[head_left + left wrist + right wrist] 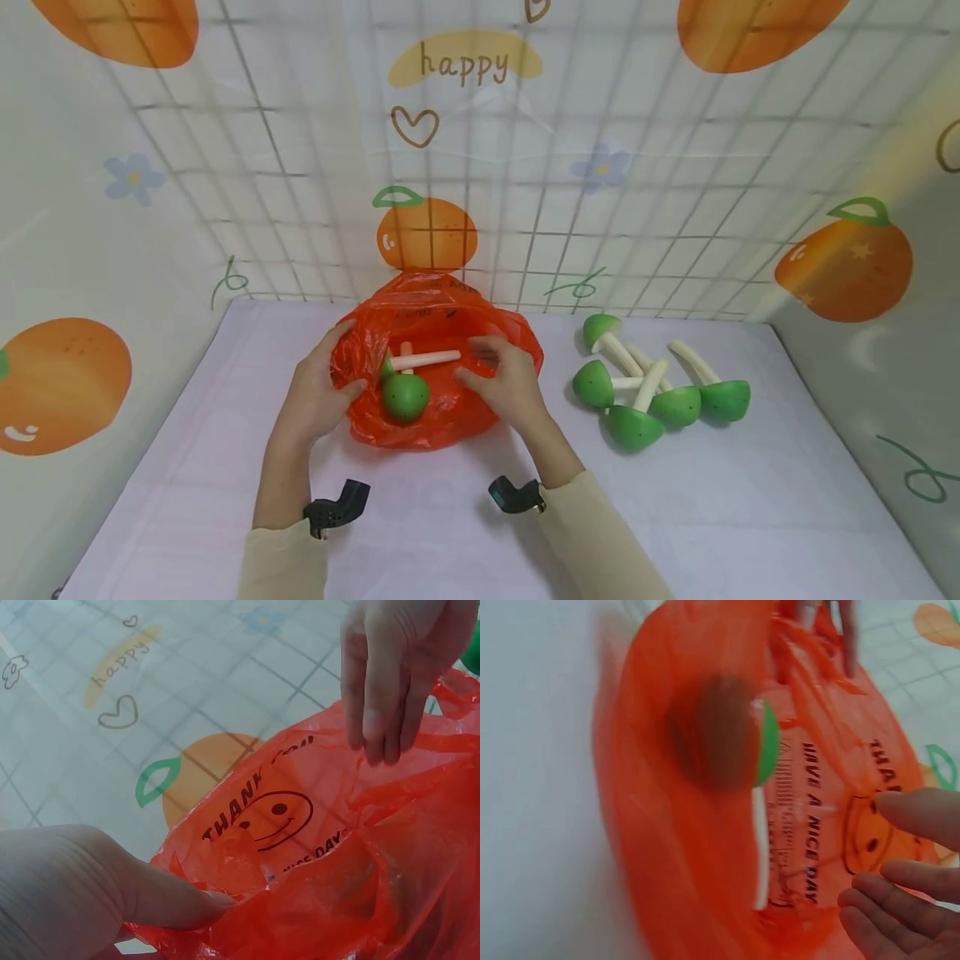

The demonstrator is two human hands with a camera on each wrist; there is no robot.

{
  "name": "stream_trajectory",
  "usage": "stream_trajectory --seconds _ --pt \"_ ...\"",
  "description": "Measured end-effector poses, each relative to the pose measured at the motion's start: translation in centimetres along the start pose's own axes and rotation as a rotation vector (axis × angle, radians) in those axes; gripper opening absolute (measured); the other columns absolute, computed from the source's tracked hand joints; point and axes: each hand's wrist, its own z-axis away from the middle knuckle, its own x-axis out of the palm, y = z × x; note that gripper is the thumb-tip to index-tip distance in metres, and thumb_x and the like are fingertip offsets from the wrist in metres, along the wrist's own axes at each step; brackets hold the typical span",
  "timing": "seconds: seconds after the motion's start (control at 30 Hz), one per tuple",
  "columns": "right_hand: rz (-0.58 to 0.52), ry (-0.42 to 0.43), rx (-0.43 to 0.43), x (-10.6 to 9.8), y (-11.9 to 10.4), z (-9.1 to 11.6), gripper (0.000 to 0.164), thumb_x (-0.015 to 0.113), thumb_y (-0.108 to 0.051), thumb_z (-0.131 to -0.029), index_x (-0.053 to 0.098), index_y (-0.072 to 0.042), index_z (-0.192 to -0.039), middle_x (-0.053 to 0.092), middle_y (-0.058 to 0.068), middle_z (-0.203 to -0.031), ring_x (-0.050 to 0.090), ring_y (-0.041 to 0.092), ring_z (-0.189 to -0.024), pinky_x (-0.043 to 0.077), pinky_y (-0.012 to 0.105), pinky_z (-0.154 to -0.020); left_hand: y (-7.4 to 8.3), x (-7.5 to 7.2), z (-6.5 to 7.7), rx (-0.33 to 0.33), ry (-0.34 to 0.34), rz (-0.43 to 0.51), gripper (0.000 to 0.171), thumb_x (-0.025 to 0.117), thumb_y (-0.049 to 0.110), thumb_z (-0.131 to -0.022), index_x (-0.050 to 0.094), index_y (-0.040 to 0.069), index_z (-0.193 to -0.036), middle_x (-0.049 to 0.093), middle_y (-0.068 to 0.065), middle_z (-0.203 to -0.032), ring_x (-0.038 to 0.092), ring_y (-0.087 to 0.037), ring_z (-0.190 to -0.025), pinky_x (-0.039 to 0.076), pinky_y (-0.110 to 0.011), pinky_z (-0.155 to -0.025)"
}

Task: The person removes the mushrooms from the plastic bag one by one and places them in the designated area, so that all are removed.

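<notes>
A red plastic bag (pixel 450 429) lies with its mouth open, printed with a smiley and "HAVE A NICE DAY". My left hand (pixel 311 392) holds the bag's left rim, thumb inside; in the left wrist view the thumb presses the red film. Over the right part of the mouth is my right hand (pixel 513 383), its fingers loosely bent and nothing between them. Inside the bag sit toy mushrooms: a green cap (pixel 406 397) faces up, and a pale stem (pixel 427 359) lies across behind it. The right wrist view shows a green cap (pixel 768 746) partly hidden by the film.
Right of the bag lies a pile of several toy mushrooms with green caps (pixel 633 427) and white stems. They rest on a white tabletop (pixel 720 517). A patterned curtain (pixel 495 167) with oranges hangs over a wire grid behind.
</notes>
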Motion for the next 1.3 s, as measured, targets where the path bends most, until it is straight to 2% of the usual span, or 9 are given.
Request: stream_trajectory --seconds 0.27,0.7,0.87,1.13,1.3 --pt "0.051 -0.065 0.011 1.7 0.6 -1.5 0.053 0.082 -0.007 -0.09 0.063 0.004 -0.137 0.069 0.017 -0.131 0.064 0.037 -0.122 0.055 0.053 -0.104 0.3 0.0 0.0 0.008 -0.007 0.012 0.085 0.07 -0.007 -0.093 0.033 0.018 -0.165 0.042 -0.014 -0.163 0.041 -0.04 -0.147 0.049 -0.058 -0.108" --pt "0.068 -0.108 0.125 2.9 2.0 -3.0 0.056 0.076 0.0 -0.092 0.057 0.005 -0.145 0.063 0.02 -0.141 0.059 0.037 -0.129 0.054 0.05 -0.106 0.2 0.3 -0.2 0.029 -0.003 0.01 0.085 0.071 -0.009 -0.092 0.034 0.017 -0.164 0.042 -0.013 -0.163 0.041 -0.039 -0.147 0.049 -0.057 -0.109" --pt "0.059 -0.103 0.187 3.2 2.3 -3.1 0.058 0.077 -0.002 -0.093 0.056 0.002 -0.147 0.062 0.017 -0.142 0.056 0.035 -0.129 0.055 0.049 -0.105 0.2 0.3 -0.1 0.019 -0.007 0.019 0.085 0.071 -0.007 -0.092 0.033 0.017 -0.165 0.042 -0.012 -0.163 0.041 -0.038 -0.147 0.05 -0.057 -0.107" --pt "0.048 -0.097 0.227 3.7 2.6 -3.3 0.058 0.077 -0.001 -0.093 0.056 -0.001 -0.147 0.063 0.014 -0.138 0.057 0.032 -0.126 0.056 0.047 -0.103 0.1 0.2 -0.1 0.012 0.001 0.006 0.085 0.071 -0.007 -0.092 0.034 0.017 -0.164 0.041 -0.012 -0.164 0.039 -0.038 -0.149 0.049 -0.058 -0.108" --pt "0.057 -0.08 0.201 3.9 2.3 -3.1 0.057 0.078 0.002 -0.091 0.058 0.0 -0.145 0.065 0.015 -0.135 0.059 0.033 -0.125 0.056 0.048 -0.104 0.0 0.0 -0.1 0.018 0.002 -0.003 0.085 0.071 -0.007 -0.092 0.034 0.017 -0.164 0.042 -0.013 -0.164 0.038 -0.038 -0.149 0.048 -0.059 -0.109"
